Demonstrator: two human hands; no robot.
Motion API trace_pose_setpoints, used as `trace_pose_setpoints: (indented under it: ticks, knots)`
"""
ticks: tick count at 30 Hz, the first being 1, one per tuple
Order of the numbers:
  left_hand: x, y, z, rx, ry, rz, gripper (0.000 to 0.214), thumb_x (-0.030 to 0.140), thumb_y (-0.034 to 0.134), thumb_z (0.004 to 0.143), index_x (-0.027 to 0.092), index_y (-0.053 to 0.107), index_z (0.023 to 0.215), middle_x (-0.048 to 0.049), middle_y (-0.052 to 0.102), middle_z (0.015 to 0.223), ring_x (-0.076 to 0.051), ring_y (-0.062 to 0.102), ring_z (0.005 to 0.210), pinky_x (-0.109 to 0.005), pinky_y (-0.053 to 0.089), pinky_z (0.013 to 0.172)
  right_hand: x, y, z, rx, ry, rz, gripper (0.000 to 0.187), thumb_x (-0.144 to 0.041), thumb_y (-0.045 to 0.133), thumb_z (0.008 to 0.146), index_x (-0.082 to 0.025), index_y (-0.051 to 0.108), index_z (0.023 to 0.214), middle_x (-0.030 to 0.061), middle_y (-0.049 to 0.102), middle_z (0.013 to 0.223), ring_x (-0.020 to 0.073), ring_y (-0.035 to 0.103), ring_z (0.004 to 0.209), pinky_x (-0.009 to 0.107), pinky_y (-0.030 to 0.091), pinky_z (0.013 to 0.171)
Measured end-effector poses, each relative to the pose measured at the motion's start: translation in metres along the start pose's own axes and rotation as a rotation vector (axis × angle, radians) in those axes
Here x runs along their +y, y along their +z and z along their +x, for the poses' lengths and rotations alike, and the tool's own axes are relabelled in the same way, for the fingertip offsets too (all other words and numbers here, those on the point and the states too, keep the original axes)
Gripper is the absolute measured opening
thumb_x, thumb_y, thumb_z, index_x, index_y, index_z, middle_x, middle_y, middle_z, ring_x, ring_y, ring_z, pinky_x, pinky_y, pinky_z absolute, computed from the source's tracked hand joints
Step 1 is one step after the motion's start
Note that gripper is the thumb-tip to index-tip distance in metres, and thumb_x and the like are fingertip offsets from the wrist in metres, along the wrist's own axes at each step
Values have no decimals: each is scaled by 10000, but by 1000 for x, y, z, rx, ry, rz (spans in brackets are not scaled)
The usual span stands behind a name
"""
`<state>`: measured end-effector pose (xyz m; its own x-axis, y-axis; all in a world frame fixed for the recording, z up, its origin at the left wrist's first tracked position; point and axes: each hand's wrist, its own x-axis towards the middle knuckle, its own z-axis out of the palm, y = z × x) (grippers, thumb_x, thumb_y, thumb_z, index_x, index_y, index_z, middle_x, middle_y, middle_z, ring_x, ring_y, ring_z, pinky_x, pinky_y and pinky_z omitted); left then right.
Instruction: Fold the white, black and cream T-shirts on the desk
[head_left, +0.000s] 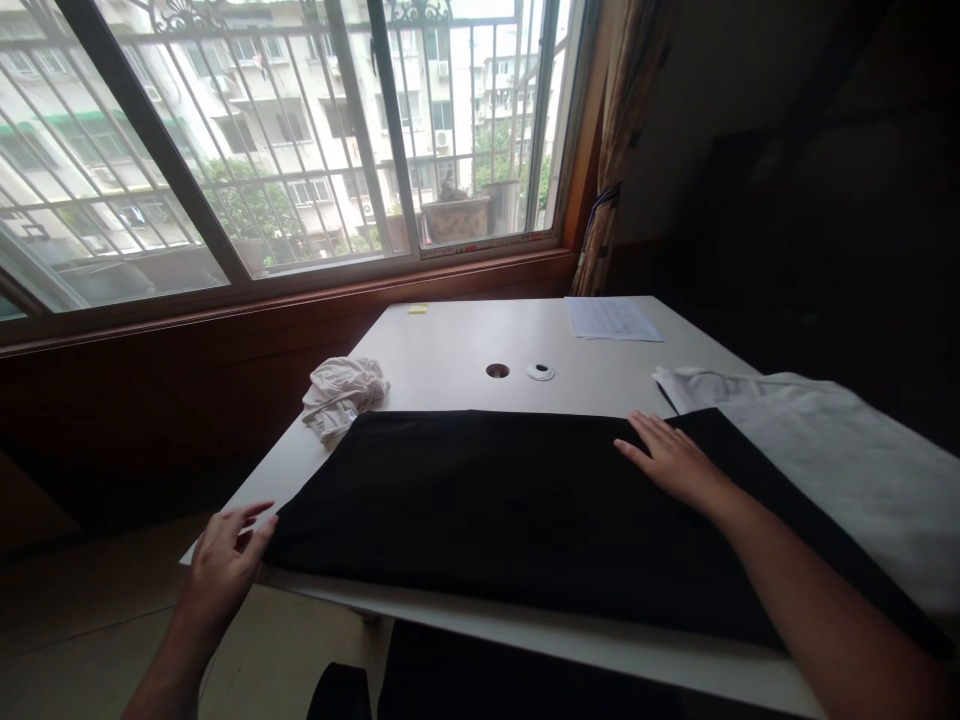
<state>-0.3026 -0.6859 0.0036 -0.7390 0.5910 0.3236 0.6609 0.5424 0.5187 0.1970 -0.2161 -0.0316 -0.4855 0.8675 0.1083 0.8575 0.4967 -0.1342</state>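
A black cloth [487, 510] lies spread flat across the near part of a white table [465, 340]. My right hand [671, 458] rests flat on the cloth's right part, fingers stretched out and open. At the cloth's near left corner, by the table's left edge, my left hand [225, 560] has its fingers loosely curled and apart; it touches the corner, and nothing shows gripped in it.
A crumpled white cloth [341, 395] sits at the table's left edge. A white garment [832, 450] lies on the right. A sheet of paper [611, 320], a cable hole [497, 370] with its cap [540, 372], and a yellow note [417, 309] lie farther back. A barred window [300, 150] stands behind.
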Motion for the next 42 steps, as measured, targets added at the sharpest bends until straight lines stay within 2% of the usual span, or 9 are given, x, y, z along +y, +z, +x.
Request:
trace_pose_setpoints:
  ticks: [2,4,7,9,13,18,25,32,42]
  knots:
    - [7,-2,-9,-22,19,44,534,674,548,839,210,749,1011,-106,687,1018,-308,691,922,-465,609,771,1,1,1,10,-3,4,774,-642,263,982,-146,390,1562,95,342,1647,316,281,1527,526,257,1247]
    - [13,-1,-17,-25,55,53,487,651,592,832,215,735,994,-97,696,996,-308,681,916,-464,604,757,1,1,1,16,-4,7,771,-639,270,980,-148,391,1562,99,345,1645,321,285,1525,532,264,1243]
    - [21,2,-26,-9,109,15,478,598,627,856,220,671,1144,-88,679,1019,-292,681,929,-405,606,681,0,1,1,21,0,5,760,-635,274,977,-161,398,1558,97,356,1641,322,292,1522,534,267,1241]
    - [24,4,-30,0,212,14,458,538,613,898,237,628,1243,-79,659,1023,-272,675,914,-373,599,657,-1,1,1,21,2,3,752,-635,271,975,-173,408,1552,92,368,1636,321,297,1520,531,264,1242]
    - [31,7,-36,11,516,94,332,378,545,980,286,623,1289,-71,646,1062,-251,645,949,-411,571,821,0,2,1,23,4,4,752,-638,265,976,-169,419,1543,92,369,1636,318,297,1521,526,264,1242]
    - [31,9,-40,41,656,187,356,270,524,993,324,605,1335,-70,621,1066,-246,606,948,-389,548,821,2,3,2,22,-2,9,766,-640,265,979,-147,406,1547,99,354,1642,310,292,1524,530,256,1245]
    - [20,10,-38,56,703,259,418,225,535,978,359,583,1371,-75,592,1072,-253,583,950,-396,555,806,1,3,1,51,-16,12,745,-638,283,974,-169,430,1533,103,392,1623,325,318,1511,540,277,1233]
    - [32,11,-41,47,716,242,449,175,509,972,367,573,1373,-73,578,1095,-269,577,1035,-443,544,880,-1,0,0,32,-2,9,761,-646,265,976,-165,419,1544,96,378,1631,322,309,1515,530,273,1239]
    - [40,7,-42,211,563,229,354,220,519,987,317,594,1319,-88,543,1127,-250,589,966,-451,541,867,-4,-3,-1,8,8,7,750,-639,265,975,-181,407,1552,78,363,1641,310,294,1523,506,260,1246]
